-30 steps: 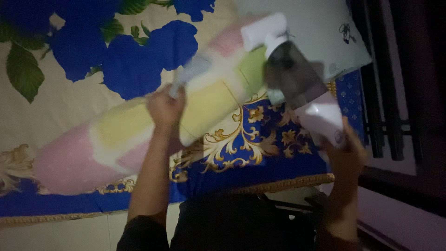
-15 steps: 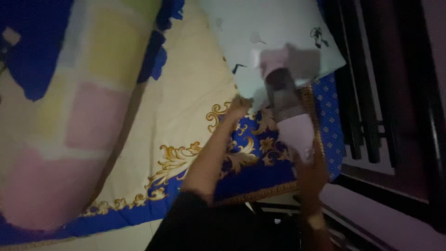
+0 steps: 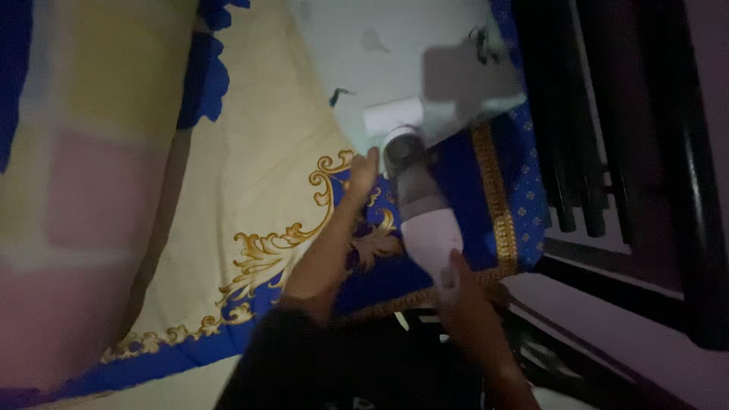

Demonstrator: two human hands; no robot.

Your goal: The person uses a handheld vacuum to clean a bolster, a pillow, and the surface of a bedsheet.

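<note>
My right hand [image 3: 458,287] grips the rear of a white and grey handheld vacuum [image 3: 427,225]. The vacuum's round dark nozzle [image 3: 402,149] sits on the bedsheet at the lower edge of a pale pillow [image 3: 395,53]. A short white cylinder [image 3: 393,115] lies just beyond the nozzle. My left hand [image 3: 363,171] is stretched forward with flat fingers, resting on the cream, blue and gold sheet [image 3: 258,228] just left of the nozzle and holding nothing.
A large pastel bolster [image 3: 83,190] with pink and yellow patches fills the left side. Dark bars of a bed frame [image 3: 577,121] run along the right, with a pale floor strip [image 3: 615,326] below them. The picture is dim and blurred.
My left hand let go of the pastel bolster, which now lies at the left, and reached to the pillow's edge. The vacuum came down with its nozzle on the sheet.
</note>
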